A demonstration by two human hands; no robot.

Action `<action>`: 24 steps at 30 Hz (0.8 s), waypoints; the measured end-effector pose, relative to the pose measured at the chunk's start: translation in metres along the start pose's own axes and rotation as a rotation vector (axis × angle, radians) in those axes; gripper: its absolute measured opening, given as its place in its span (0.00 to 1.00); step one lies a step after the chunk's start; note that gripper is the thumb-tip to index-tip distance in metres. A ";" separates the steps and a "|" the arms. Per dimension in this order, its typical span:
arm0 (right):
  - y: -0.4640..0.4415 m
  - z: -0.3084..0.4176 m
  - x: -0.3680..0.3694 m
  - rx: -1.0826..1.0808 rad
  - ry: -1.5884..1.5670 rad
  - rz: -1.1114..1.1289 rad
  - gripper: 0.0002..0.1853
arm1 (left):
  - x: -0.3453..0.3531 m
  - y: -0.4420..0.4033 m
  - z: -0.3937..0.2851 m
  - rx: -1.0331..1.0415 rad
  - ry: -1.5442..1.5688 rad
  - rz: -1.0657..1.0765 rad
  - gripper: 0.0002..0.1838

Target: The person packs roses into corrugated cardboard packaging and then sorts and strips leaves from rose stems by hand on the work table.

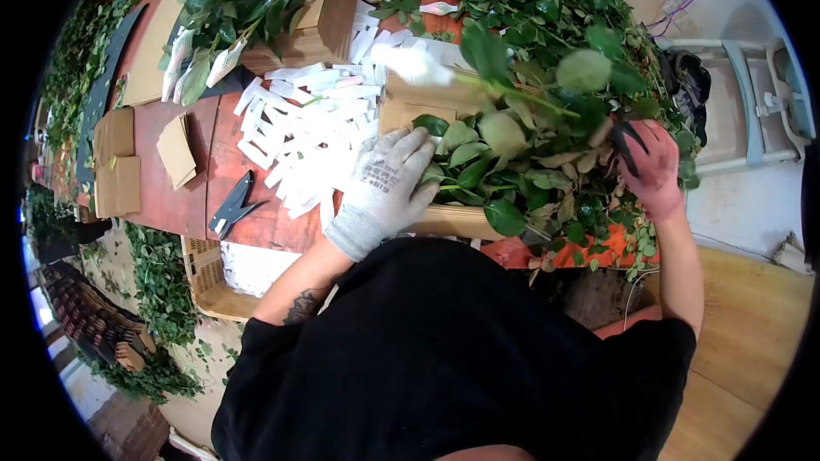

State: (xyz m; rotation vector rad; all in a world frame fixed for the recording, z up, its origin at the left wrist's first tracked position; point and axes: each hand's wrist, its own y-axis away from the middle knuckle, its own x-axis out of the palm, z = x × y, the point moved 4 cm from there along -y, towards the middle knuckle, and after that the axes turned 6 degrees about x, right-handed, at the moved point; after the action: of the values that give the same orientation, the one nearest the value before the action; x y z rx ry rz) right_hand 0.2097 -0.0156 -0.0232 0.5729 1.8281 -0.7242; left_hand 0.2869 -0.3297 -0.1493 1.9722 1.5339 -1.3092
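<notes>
My left hand (386, 183), in a grey-white printed glove, lies with fingers stretched over the near side of a corrugated cardboard sheet (401, 111), beside leafy stems. My right hand (651, 169), in a pinkish-red and black glove, is closed at the right end of the leaves. A rose (414, 65) with a white-wrapped bud, blurred by motion, crosses above the cardboard. Its stem runs toward my right hand, where the grip is partly hidden. Green rose foliage (478, 162) lies on the cardboard between my hands.
White paper strips (299, 132) are heaped left of the cardboard. A black stapler (235, 205) and small cardboard pieces (177, 152) lie farther left on the red table (224, 132). More wrapped roses (226, 64) rest on stacked cardboard (320, 30). A folding chair (752, 102) stands right.
</notes>
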 end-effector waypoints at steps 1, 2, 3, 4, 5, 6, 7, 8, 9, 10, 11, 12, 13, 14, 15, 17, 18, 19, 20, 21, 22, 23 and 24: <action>0.002 -0.004 -0.004 -0.004 0.002 -0.001 0.25 | 0.000 0.000 -0.001 0.013 -0.018 -0.014 0.29; 0.004 -0.003 -0.010 -0.062 0.009 -0.023 0.24 | -0.001 -0.001 -0.001 0.027 -0.040 -0.024 0.29; 0.007 -0.002 -0.012 -0.113 0.014 -0.046 0.24 | -0.001 -0.001 -0.001 0.032 -0.044 -0.016 0.29; 0.011 -0.001 -0.007 -0.116 0.023 0.033 0.25 | -0.001 0.000 -0.001 0.038 -0.045 -0.043 0.28; 0.013 0.001 -0.003 -0.099 0.020 0.038 0.25 | -0.001 0.000 -0.003 0.045 -0.040 -0.068 0.27; 0.016 0.005 0.004 -0.071 0.009 0.054 0.25 | -0.005 0.001 -0.007 0.060 -0.033 -0.102 0.25; 0.020 0.004 0.013 -0.046 -0.001 0.070 0.26 | -0.006 0.001 -0.007 0.072 -0.026 -0.092 0.25; 0.027 -0.005 0.031 -0.025 -0.054 0.061 0.25 | -0.003 0.001 -0.004 0.030 -0.016 -0.008 0.25; 0.031 -0.009 0.040 -0.019 -0.052 0.062 0.25 | 0.000 0.000 -0.002 -0.018 -0.010 0.074 0.24; 0.032 -0.013 0.046 0.016 -0.085 0.063 0.24 | -0.002 -0.001 -0.004 0.035 -0.026 -0.008 0.25; 0.031 -0.016 0.053 0.051 -0.119 0.062 0.23 | -0.001 -0.002 -0.004 0.038 -0.029 -0.008 0.25; 0.031 -0.020 0.065 0.091 -0.148 0.131 0.23 | 0.000 -0.001 -0.004 0.045 -0.043 -0.024 0.25; 0.031 -0.023 0.076 0.101 -0.146 0.127 0.23 | -0.001 -0.003 -0.004 0.057 -0.055 -0.039 0.25; 0.030 -0.024 0.088 0.094 -0.213 0.161 0.23 | -0.003 -0.003 -0.006 0.071 -0.055 -0.035 0.25; 0.031 -0.026 0.098 0.091 -0.276 0.194 0.23 | -0.007 -0.002 -0.008 0.049 -0.036 -0.023 0.26; 0.028 -0.018 0.108 0.084 -0.125 0.277 0.22 | -0.003 -0.001 -0.005 0.046 -0.047 -0.009 0.27; 0.026 -0.018 0.112 0.044 -0.111 0.241 0.22 | -0.003 -0.004 -0.005 0.046 -0.060 0.016 0.29; 0.027 -0.019 0.116 0.002 -0.102 0.208 0.22 | -0.006 -0.011 -0.008 0.043 -0.076 0.045 0.31; 0.030 -0.017 0.119 -0.005 -0.094 0.169 0.22 | -0.009 -0.017 -0.010 0.073 -0.123 0.042 0.33; 0.029 -0.017 0.118 -0.023 -0.088 0.125 0.21 | -0.011 -0.025 -0.013 0.096 -0.175 0.033 0.35; 0.024 -0.016 0.119 -0.007 -0.109 0.223 0.21 | -0.011 -0.034 -0.015 0.131 -0.175 0.071 0.37; 0.020 -0.014 0.120 0.005 -0.137 0.317 0.20 | -0.005 -0.038 -0.013 0.161 -0.169 0.062 0.37; 0.016 -0.009 0.106 0.028 -0.146 0.326 0.21 | 0.008 -0.039 -0.005 0.143 -0.158 0.120 0.37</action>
State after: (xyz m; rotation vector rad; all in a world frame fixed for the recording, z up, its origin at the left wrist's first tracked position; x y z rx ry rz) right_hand 0.1785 0.0073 -0.1237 0.7929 1.5443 -0.5556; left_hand 0.2548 -0.3068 -0.1426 1.9582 1.2613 -1.5209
